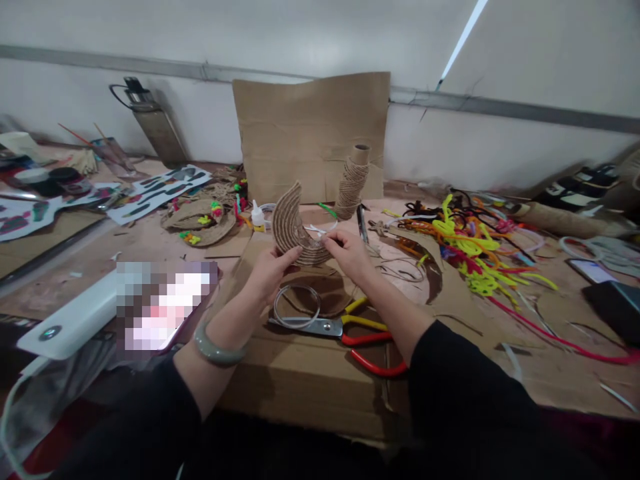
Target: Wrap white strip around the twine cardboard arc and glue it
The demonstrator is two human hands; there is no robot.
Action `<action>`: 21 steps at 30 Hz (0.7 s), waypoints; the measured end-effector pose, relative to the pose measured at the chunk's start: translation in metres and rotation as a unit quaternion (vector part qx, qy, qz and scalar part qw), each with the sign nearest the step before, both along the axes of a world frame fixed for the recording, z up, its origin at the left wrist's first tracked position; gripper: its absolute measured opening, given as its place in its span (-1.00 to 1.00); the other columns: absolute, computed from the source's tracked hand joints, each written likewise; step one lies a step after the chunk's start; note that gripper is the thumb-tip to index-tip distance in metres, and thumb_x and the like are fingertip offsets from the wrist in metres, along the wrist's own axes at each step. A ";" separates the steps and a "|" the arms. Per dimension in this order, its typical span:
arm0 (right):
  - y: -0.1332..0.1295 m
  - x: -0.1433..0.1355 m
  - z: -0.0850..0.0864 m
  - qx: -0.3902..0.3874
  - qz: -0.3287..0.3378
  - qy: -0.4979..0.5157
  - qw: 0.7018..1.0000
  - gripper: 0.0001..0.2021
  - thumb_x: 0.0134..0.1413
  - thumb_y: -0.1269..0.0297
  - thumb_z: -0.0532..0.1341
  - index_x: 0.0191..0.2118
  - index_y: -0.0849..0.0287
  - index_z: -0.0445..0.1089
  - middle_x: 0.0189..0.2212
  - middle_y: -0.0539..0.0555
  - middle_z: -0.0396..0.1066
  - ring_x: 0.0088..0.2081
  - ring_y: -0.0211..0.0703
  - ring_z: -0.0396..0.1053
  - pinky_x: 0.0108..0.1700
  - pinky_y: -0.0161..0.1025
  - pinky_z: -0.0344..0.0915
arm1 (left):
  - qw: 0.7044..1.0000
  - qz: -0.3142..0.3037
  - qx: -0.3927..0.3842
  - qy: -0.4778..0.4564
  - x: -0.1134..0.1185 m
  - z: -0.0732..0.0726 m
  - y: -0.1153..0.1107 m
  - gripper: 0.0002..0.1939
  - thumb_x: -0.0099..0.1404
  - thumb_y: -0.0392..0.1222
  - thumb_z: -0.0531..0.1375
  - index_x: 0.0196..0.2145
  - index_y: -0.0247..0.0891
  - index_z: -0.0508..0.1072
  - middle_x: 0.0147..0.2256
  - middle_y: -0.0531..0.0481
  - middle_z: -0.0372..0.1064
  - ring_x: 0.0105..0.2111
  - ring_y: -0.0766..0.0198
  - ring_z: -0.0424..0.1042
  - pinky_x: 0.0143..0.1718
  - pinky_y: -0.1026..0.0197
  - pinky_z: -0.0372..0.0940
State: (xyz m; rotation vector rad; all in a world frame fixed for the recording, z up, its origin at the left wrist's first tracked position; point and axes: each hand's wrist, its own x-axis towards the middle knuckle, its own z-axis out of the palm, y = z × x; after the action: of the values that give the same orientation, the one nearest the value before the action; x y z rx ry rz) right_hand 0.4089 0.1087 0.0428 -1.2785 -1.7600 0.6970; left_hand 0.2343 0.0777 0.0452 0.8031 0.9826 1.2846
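Observation:
A crescent wrapped in brown twine (287, 223) is held up over the cardboard. My left hand (275, 268) grips its lower left side, thumb on the front. At its inner right edge my right hand (347, 252) pinches with thumb and forefinger; whatever lies between these fingertips is too small to make out. Behind the hands stands a twine spool (353, 183), and a small white glue bottle (257, 217) is left of the crescent. Scissors with red and yellow handles (327, 327) lie below the hands, beside a coil of thin wire (297, 307).
Colourful pipe cleaners (475, 247) are heaped at the right. A phone (173, 303) and a white device (83, 313) lie at the left. An upright cardboard sheet (310, 133) stands at the back, with a decorated twine piece (195, 220) to its left.

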 end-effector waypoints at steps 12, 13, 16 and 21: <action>-0.011 -0.003 0.004 0.213 0.040 -0.076 0.973 -0.76 0.18 0.24 0.10 -0.18 0.15 0.49 -0.10 0.19 0.49 -0.03 -0.05 0.39 0.08 -0.05 0.28 | 0.998 0.029 0.003 -0.055 0.000 0.002 0.001 -0.69 -0.08 -0.30 0.38 -0.30 -0.31 0.56 -0.33 -0.05 0.57 -0.34 0.21 0.52 -0.17 0.14 0.40; -0.012 -0.004 0.004 0.220 0.047 -0.101 0.969 -0.77 0.18 0.24 0.11 -0.19 0.15 0.49 -0.11 0.19 0.49 -0.03 -0.05 0.39 0.08 -0.03 0.28 | 0.998 0.030 0.003 -0.055 0.000 0.002 0.001 -0.70 -0.08 -0.30 0.38 -0.30 -0.30 0.56 -0.34 -0.04 0.57 -0.35 0.23 0.52 -0.19 0.15 0.40; -0.014 -0.006 0.004 0.188 0.060 -0.134 0.971 -0.75 0.21 0.24 0.08 -0.19 0.15 0.49 -0.16 0.16 0.52 -0.06 -0.05 0.41 0.06 -0.03 0.28 | 0.998 0.031 -0.001 -0.049 0.000 0.003 -0.001 -0.71 -0.08 -0.28 0.39 -0.32 -0.32 0.56 -0.34 -0.06 0.56 -0.37 0.22 0.51 -0.19 0.13 0.40; -0.007 -0.003 -0.001 0.067 0.017 -0.028 0.997 -0.66 0.22 0.14 0.03 -0.05 0.17 0.41 -0.11 0.18 0.51 -0.05 -0.07 0.41 0.06 -0.07 0.28 | 0.999 0.021 -0.001 -0.037 0.001 0.003 -0.001 -0.70 -0.07 -0.27 0.38 -0.30 -0.33 0.55 -0.32 -0.11 0.55 -0.34 0.16 0.52 -0.16 0.07 0.41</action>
State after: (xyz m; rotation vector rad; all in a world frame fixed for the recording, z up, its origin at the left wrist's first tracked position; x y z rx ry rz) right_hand 0.4055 0.1019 0.0422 -1.1905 -1.8445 0.5566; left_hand 0.2349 0.0769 0.0479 0.7303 0.9456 1.3406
